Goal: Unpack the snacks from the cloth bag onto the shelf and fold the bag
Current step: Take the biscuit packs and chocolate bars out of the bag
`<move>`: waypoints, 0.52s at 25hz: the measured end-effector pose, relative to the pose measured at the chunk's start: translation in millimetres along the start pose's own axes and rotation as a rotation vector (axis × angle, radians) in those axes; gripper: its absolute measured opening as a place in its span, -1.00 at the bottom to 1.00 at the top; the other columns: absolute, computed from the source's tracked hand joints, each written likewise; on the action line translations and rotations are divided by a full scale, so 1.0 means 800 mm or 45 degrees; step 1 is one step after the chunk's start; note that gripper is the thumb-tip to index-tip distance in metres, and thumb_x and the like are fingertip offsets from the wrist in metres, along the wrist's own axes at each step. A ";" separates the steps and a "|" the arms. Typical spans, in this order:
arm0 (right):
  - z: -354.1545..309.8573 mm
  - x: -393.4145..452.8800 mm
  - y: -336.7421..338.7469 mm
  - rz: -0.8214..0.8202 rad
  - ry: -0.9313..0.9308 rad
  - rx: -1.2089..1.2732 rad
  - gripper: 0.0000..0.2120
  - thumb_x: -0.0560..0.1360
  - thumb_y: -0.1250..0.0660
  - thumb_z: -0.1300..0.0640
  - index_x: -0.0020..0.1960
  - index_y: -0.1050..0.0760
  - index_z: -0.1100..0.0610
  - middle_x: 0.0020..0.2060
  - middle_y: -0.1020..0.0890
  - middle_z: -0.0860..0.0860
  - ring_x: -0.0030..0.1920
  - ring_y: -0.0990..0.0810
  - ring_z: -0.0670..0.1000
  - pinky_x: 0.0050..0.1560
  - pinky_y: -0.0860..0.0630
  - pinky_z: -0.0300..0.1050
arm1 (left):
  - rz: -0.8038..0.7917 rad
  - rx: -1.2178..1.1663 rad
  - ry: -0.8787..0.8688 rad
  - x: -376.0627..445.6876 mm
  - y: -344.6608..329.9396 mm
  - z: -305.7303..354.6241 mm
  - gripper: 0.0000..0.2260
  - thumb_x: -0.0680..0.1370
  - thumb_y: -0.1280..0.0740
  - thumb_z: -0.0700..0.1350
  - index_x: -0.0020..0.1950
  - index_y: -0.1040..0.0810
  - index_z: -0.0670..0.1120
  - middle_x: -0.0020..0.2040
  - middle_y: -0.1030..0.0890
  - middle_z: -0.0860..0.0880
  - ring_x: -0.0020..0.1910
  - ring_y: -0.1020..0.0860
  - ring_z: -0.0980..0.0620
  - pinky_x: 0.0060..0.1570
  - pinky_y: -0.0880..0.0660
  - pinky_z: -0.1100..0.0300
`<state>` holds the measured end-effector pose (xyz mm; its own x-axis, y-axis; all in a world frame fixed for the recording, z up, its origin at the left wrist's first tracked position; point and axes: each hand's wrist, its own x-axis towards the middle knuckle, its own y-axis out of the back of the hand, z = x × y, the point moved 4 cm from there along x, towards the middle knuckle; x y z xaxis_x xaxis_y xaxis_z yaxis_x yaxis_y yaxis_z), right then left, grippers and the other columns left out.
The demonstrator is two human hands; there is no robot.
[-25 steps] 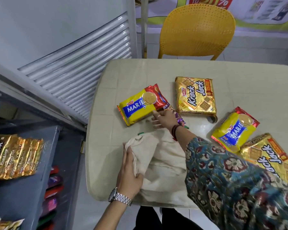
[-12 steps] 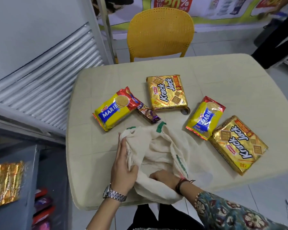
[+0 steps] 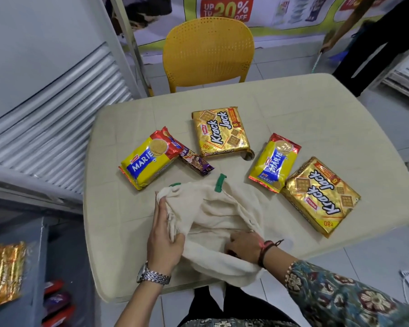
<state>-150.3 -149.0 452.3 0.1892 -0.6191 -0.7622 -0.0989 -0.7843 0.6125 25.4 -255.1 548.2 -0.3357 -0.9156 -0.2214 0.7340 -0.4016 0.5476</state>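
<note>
Left hand (image 3: 164, 241) grips the bunched rim of the cloth bag (image 3: 213, 223) at about 7 o'clock on the table (image 3: 328, 109), fingers curled round the fabric and holding the mouth open. Right hand (image 3: 243, 246) is reaching into that mouth at 6 o'clock; its fingers are buried in cloth, so I cannot tell whether they are curled on a packet or spread.

Snacks out of the bag so far, all lying flat on the table:
- yellow biscuit pack (image 3: 149, 159) at 9 o'clock, with a small purple bar (image 3: 196, 162) touching its near corner
- gold cracker pack (image 3: 220, 131) at 12 o'clock
- second yellow biscuit pack (image 3: 273, 162) at 2 o'clock, just beside a second gold cracker pack (image 3: 321, 197) at 3 o'clock

My read on progress: unpacking is well along, five items out. I cannot see inside the bag, so whether anything is left in it stays open. None of these five has reached the shelf (image 3: 33, 256) at far 8 o'clock, where a gold pack (image 3: 4, 272) of unknown origin already sits. Still to do: empty the bag, carry everything over, then flatten and fold the bag, which is crumpled now.
</note>
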 end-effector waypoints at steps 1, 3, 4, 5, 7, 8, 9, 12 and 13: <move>-0.001 0.001 -0.004 0.016 -0.012 -0.042 -0.67 0.61 -0.07 0.04 0.27 -0.47 0.10 0.20 -0.46 0.21 0.23 -0.44 0.21 0.16 -0.36 0.07 | -0.003 0.007 0.009 -0.001 -0.002 0.000 -0.22 0.26 -0.19 -0.15 0.49 -0.06 -0.09 0.45 -0.04 0.15 0.31 -0.18 0.22 0.12 -0.25 0.37; -0.005 0.006 -0.011 0.052 -0.038 -0.075 -0.68 0.61 -0.07 0.02 0.26 -0.46 0.09 0.18 -0.45 0.22 0.21 -0.45 0.23 0.15 -0.36 0.09 | -0.010 0.016 0.017 -0.003 -0.004 0.003 -0.22 0.27 -0.20 -0.15 0.49 -0.05 -0.09 0.45 -0.04 0.14 0.29 -0.18 0.22 0.11 -0.26 0.32; -0.007 0.008 -0.012 0.070 -0.049 -0.074 -0.68 0.61 -0.08 0.04 0.25 -0.46 0.12 0.17 -0.47 0.23 0.20 -0.46 0.24 0.14 -0.38 0.11 | -0.015 0.014 0.024 -0.004 -0.004 0.004 -0.23 0.29 -0.22 -0.17 0.49 -0.05 -0.09 0.47 -0.05 0.13 0.29 -0.18 0.22 0.12 -0.26 0.31; -0.008 0.010 -0.014 0.087 -0.060 -0.074 -0.70 0.60 -0.09 0.08 0.23 -0.47 0.16 0.15 -0.48 0.25 0.18 -0.48 0.25 0.13 -0.40 0.12 | -0.021 0.014 0.037 -0.004 -0.004 0.004 -0.25 0.33 -0.25 -0.21 0.50 -0.04 -0.09 0.49 -0.05 0.10 0.29 -0.18 0.22 0.13 -0.26 0.31; -0.006 0.009 -0.014 0.120 -0.075 -0.005 -0.73 0.57 -0.15 0.12 0.16 -0.49 0.23 0.14 -0.50 0.24 0.13 -0.52 0.26 0.08 -0.44 0.09 | -0.028 0.022 0.060 -0.003 -0.003 0.003 -0.26 0.38 -0.29 -0.31 0.50 -0.04 -0.09 0.53 -0.04 0.02 0.28 -0.19 0.20 0.11 -0.27 0.29; -0.004 0.005 -0.008 0.158 -0.070 0.086 -0.74 0.55 -0.20 0.10 0.14 -0.49 0.22 0.12 -0.50 0.21 0.10 -0.54 0.25 0.03 -0.45 0.06 | -0.024 0.035 0.058 -0.003 -0.001 0.002 -0.26 0.37 -0.28 -0.28 0.50 -0.04 -0.09 0.54 -0.04 0.01 0.27 -0.21 0.20 0.09 -0.28 0.28; 0.000 -0.002 0.002 0.221 -0.053 0.196 -0.75 0.50 -0.27 0.08 0.12 -0.48 0.19 0.09 -0.51 0.17 0.06 -0.55 0.22 -0.03 -0.46 0.01 | -0.013 0.048 0.060 -0.003 0.001 0.000 -0.25 0.36 -0.27 -0.24 0.50 -0.02 -0.09 0.54 -0.04 0.01 0.28 -0.23 0.18 0.08 -0.28 0.27; 0.026 -0.036 0.047 0.459 -0.083 0.621 -0.62 0.32 -0.46 0.01 0.08 -0.48 0.07 -0.04 -0.59 0.00 -0.07 -0.56 0.03 -0.13 -0.47 -0.13 | 0.066 0.090 0.158 0.000 0.016 -0.013 -0.26 0.41 -0.28 -0.35 0.51 -0.04 -0.06 0.53 -0.08 0.02 0.38 -0.32 -0.02 0.07 -0.31 0.23; 0.039 -0.049 0.064 0.550 -0.121 0.809 -0.56 0.28 -0.52 -0.01 0.09 -0.47 0.06 -0.07 -0.61 -0.03 -0.09 -0.56 -0.01 -0.13 -0.49 -0.15 | 0.109 0.138 0.203 0.002 0.023 -0.021 -0.27 0.41 -0.27 -0.38 0.51 -0.08 -0.05 0.53 -0.12 0.02 0.37 -0.36 -0.09 0.07 -0.35 0.19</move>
<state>-193.0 -165.6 507.1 -0.0752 -0.8537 -0.5154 -0.6921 -0.3274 0.6433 48.4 -264.1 544.8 -0.1706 -0.9415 -0.2908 0.6854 -0.3254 0.6514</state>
